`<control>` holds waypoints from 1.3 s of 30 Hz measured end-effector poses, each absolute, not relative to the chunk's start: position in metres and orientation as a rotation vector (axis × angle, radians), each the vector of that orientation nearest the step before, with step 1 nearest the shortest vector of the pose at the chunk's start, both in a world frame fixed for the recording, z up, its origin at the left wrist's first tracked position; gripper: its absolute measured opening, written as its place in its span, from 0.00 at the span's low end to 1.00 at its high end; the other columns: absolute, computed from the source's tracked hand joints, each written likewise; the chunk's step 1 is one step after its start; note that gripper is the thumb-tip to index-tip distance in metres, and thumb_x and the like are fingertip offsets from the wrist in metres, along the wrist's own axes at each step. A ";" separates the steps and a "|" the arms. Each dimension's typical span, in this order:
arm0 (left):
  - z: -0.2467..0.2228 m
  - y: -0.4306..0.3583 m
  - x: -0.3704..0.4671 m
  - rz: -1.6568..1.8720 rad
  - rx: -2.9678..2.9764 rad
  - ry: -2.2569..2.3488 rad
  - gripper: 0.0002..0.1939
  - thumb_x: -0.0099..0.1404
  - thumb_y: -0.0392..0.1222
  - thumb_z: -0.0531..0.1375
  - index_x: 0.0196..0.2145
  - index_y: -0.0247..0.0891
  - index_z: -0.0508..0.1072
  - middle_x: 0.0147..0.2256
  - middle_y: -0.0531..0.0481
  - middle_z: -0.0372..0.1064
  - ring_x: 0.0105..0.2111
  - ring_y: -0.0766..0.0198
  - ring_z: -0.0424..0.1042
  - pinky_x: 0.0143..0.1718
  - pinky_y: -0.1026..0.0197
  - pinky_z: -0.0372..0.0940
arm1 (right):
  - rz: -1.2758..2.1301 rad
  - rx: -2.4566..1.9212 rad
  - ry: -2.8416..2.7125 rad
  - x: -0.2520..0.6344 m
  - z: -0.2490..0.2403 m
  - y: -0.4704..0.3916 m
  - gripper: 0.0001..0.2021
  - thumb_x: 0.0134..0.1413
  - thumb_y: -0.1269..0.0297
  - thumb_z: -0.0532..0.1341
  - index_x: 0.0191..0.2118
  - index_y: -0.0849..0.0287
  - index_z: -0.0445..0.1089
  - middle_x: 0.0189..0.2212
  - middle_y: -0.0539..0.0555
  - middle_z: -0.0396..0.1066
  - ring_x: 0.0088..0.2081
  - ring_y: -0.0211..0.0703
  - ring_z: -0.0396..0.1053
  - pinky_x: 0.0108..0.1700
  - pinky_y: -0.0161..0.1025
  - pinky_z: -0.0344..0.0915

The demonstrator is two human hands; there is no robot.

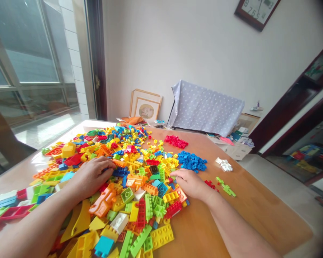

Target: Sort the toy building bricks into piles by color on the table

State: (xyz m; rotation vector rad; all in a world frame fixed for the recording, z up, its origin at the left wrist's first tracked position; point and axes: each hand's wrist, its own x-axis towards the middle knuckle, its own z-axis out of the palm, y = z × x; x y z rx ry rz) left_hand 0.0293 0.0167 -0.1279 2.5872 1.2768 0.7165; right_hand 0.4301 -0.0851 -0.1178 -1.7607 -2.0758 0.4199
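Note:
A large heap of mixed plastic building bricks (133,213) spreads over the table in front of me. My left hand (95,174) rests on the heap's left middle, its fingers curled and drawn toward the thumb beside a dark blue brick (120,172); what lies between them is hidden. At the heap's right edge, my right hand (188,182) has its index finger and thumb close together near small yellow bricks (170,165). Anything in that pinch is too small to make out. Orange animal-shaped pieces (104,201) lie between my hands.
Sorted piles lie right of the heap: red bricks (176,142), blue bricks (192,162), white bricks (224,164), light green pieces (226,187) and a few red pieces (211,185). Behind the wooden table (258,211) stand a dotted cloth cover (207,105) and a framed picture (146,109).

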 end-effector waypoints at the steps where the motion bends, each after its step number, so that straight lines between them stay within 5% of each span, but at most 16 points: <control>1: -0.127 0.016 0.029 0.720 2.591 1.274 0.18 0.71 0.54 0.53 0.43 0.45 0.80 0.49 0.47 0.76 0.45 0.55 0.75 0.51 0.57 0.68 | 0.425 -1.761 -2.070 0.431 -0.119 -0.083 0.20 0.59 0.70 0.55 0.52 0.52 0.79 0.50 0.54 0.78 0.49 0.47 0.74 0.53 0.39 0.65; 7: -0.126 0.014 0.030 0.719 2.596 1.274 0.17 0.71 0.52 0.53 0.43 0.44 0.79 0.50 0.46 0.76 0.46 0.55 0.75 0.50 0.58 0.68 | 0.392 -1.809 -2.018 0.429 -0.122 -0.079 0.12 0.57 0.66 0.58 0.43 0.54 0.79 0.35 0.51 0.78 0.36 0.43 0.73 0.40 0.35 0.64; 12: -0.130 0.015 0.029 0.735 2.598 1.267 0.17 0.72 0.52 0.53 0.42 0.44 0.79 0.49 0.47 0.76 0.45 0.57 0.75 0.49 0.59 0.67 | 0.412 -1.827 -2.129 0.425 -0.118 -0.076 0.12 0.55 0.69 0.58 0.39 0.53 0.78 0.40 0.51 0.79 0.41 0.43 0.73 0.41 0.34 0.62; 17: -0.132 0.016 0.029 0.763 2.585 1.271 0.14 0.71 0.50 0.54 0.41 0.45 0.79 0.47 0.49 0.76 0.45 0.57 0.75 0.49 0.60 0.67 | 0.451 -1.792 -2.147 0.422 -0.112 -0.068 0.10 0.56 0.68 0.56 0.34 0.54 0.76 0.34 0.48 0.78 0.37 0.42 0.73 0.38 0.35 0.61; 28: -0.118 0.001 0.036 0.785 2.497 1.279 0.11 0.70 0.42 0.54 0.38 0.43 0.78 0.43 0.48 0.75 0.43 0.58 0.73 0.46 0.58 0.66 | 0.523 -1.383 -2.089 0.362 -0.102 0.031 0.10 0.59 0.64 0.59 0.38 0.56 0.78 0.36 0.51 0.77 0.38 0.42 0.72 0.41 0.36 0.64; 39: -0.114 -0.008 0.040 0.832 2.441 1.325 0.09 0.68 0.37 0.56 0.38 0.44 0.77 0.40 0.49 0.74 0.42 0.58 0.72 0.45 0.58 0.65 | 0.610 -1.086 -2.411 0.215 -0.082 0.154 0.18 0.58 0.47 0.64 0.47 0.52 0.79 0.41 0.51 0.80 0.44 0.46 0.74 0.49 0.39 0.67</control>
